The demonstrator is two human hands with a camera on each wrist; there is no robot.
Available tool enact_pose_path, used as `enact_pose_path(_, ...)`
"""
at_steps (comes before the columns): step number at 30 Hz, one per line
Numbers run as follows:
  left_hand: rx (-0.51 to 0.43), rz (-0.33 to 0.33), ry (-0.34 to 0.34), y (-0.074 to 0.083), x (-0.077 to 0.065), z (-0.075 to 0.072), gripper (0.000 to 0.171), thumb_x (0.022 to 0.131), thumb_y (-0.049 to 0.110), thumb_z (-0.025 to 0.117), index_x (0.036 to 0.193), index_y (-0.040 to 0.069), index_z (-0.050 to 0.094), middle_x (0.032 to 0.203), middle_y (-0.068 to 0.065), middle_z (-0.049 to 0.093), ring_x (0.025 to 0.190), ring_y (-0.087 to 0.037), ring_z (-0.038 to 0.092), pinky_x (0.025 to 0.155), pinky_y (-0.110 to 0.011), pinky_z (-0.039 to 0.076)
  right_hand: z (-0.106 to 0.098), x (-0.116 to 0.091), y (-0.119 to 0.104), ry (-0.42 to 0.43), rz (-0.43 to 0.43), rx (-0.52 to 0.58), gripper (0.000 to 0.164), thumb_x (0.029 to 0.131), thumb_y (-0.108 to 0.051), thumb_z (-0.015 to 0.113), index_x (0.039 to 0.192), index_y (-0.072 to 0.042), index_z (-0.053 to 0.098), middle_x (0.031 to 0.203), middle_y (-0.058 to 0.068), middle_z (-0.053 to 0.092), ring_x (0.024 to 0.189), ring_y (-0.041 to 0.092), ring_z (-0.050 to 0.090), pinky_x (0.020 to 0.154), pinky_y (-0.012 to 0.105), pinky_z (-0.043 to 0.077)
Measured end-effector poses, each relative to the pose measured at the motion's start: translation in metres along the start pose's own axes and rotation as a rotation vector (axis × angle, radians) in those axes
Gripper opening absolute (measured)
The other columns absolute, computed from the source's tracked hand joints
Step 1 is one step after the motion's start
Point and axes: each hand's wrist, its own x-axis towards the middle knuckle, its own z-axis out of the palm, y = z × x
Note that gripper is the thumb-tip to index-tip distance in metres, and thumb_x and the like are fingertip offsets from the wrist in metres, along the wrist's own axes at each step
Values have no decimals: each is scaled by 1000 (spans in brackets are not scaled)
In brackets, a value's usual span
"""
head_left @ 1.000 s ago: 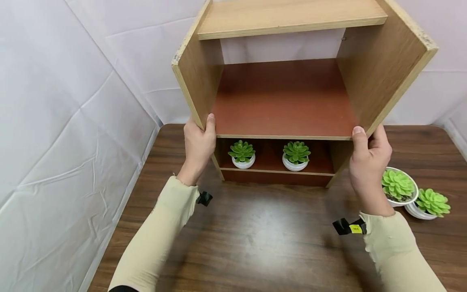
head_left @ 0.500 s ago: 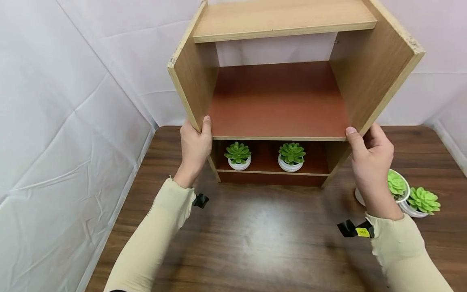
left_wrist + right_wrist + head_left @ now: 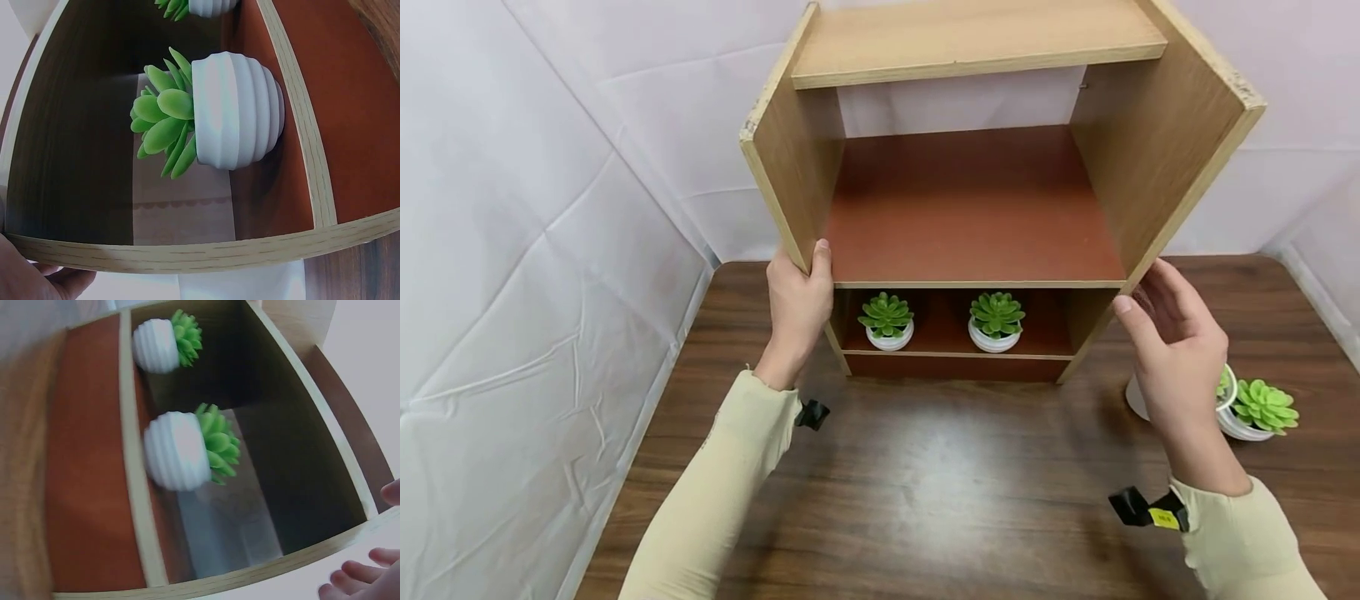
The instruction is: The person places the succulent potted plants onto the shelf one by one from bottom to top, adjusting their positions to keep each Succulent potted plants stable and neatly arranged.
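A wooden shelf unit point(image 3: 977, 200) with reddish-brown boards stands on the table. My left hand point(image 3: 796, 304) grips its left side panel, thumb over the front edge and fingers behind. At the right side panel, my right hand point(image 3: 1183, 367) has its thumb and fingers spread around the edge; the right wrist view shows these fingers point(image 3: 362, 572) loose and apart from the wood. Inside the lower compartment sit two green succulents in white ribbed pots, a left one point(image 3: 887, 323) and a right one point(image 3: 996, 323).
On the table point(image 3: 940, 475), right of the shelf unit, stands another potted succulent point(image 3: 1262, 408). Beside it, a white pot point(image 3: 1228, 390) is mostly hidden behind my right hand, and a white rounded object point(image 3: 1137, 400) shows to the left of the wrist. White sheeting point(image 3: 535, 292) hangs around.
My right hand has let go of the right side panel and moved slightly right and down, its fingers loosening. My left hand keeps its grip. The whole view has shifted a little.
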Motion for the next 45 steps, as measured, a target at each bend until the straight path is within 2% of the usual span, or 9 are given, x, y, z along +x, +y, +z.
enact_pose_path(7,-3,10,-1,1,2,0,17,97,15,57,88,0,55,63,-6,46,58,-19,46,58,-33,39,-14,-18,6,56,-50,108,57,79,17,69,134,7,55,135,19,55,133,28,43,109,32,29)
enact_pose_path(12,-3,1,6,-1,0,-1,16,96,14,58,92,-2,56,65,-6,48,62,-19,47,62,-33,41,-17,-35,6,84,-117,16,60,78,17,69,135,10,52,138,23,51,135,30,40,111,33,26)
enact_pose_path(16,-5,7,3,-2,0,0,15,96,13,58,88,0,54,63,-5,46,60,-19,46,60,-33,40,-17,-46,4,143,-184,-48,63,76,16,70,136,11,50,140,25,46,136,33,36,112,35,24)
enact_pose_path(19,-11,17,-5,-2,0,2,17,96,13,57,84,3,51,61,-5,44,57,-18,44,57,-33,38,-22,-50,5,205,-189,-36,66,74,17,70,137,9,50,141,23,43,137,33,33,112,33,23)
enact_pose_path(22,-9,16,-3,-2,0,3,18,96,13,57,81,5,50,60,-5,44,55,-17,43,55,-32,37,-29,-53,8,237,-192,-87,68,74,16,71,138,7,49,142,23,42,137,33,32,112,32,22)
enact_pose_path(28,4,15,-7,-3,-1,0,18,96,13,58,81,4,51,60,-5,44,55,-18,43,55,-32,37,-40,-62,16,320,-137,-151,67,72,17,72,135,6,53,139,21,47,134,31,38,111,31,24)
enact_pose_path(34,3,17,10,-2,0,-5,15,96,12,58,93,-3,57,65,-6,48,60,-18,46,60,-32,40,-50,-73,35,329,-127,-257,64,75,16,71,135,6,53,133,22,52,128,33,45,110,35,29)
enact_pose_path(39,-5,2,1,0,1,-3,15,96,13,58,90,-1,56,65,-5,47,61,-18,46,61,-32,40,-67,-77,51,402,-63,-285,68,71,17,75,135,4,54,134,18,49,127,29,44,109,32,30)
enact_pose_path(45,-7,0,12,0,-1,1,15,95,13,59,90,-1,56,66,-5,48,63,-19,48,64,-32,40,-85,-84,58,402,4,-399,77,71,13,78,141,-1,49,143,12,42,130,25,41,109,30,30)
